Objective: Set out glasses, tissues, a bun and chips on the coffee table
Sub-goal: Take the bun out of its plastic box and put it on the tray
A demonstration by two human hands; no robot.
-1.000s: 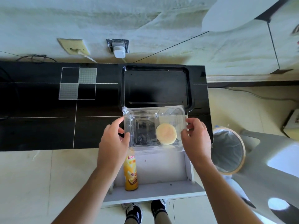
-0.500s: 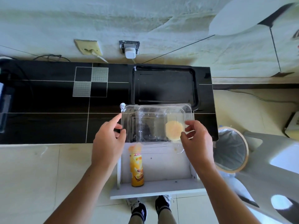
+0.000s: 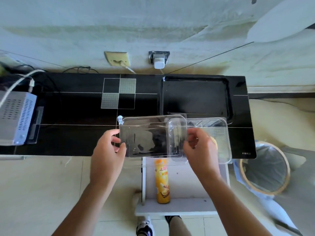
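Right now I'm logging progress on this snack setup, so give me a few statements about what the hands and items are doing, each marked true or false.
1. The left hand grips the left edge of the clear plastic container. True.
2. The chips can stands on the black tray. False: it stands in the open white drawer below the table edge.
3. The right hand holds the container's right side. True.
4. The bun lies on the floor. False: it is inside the container, mostly hidden behind the right hand.
5. The bin stands left of the person. False: it stands on the right.
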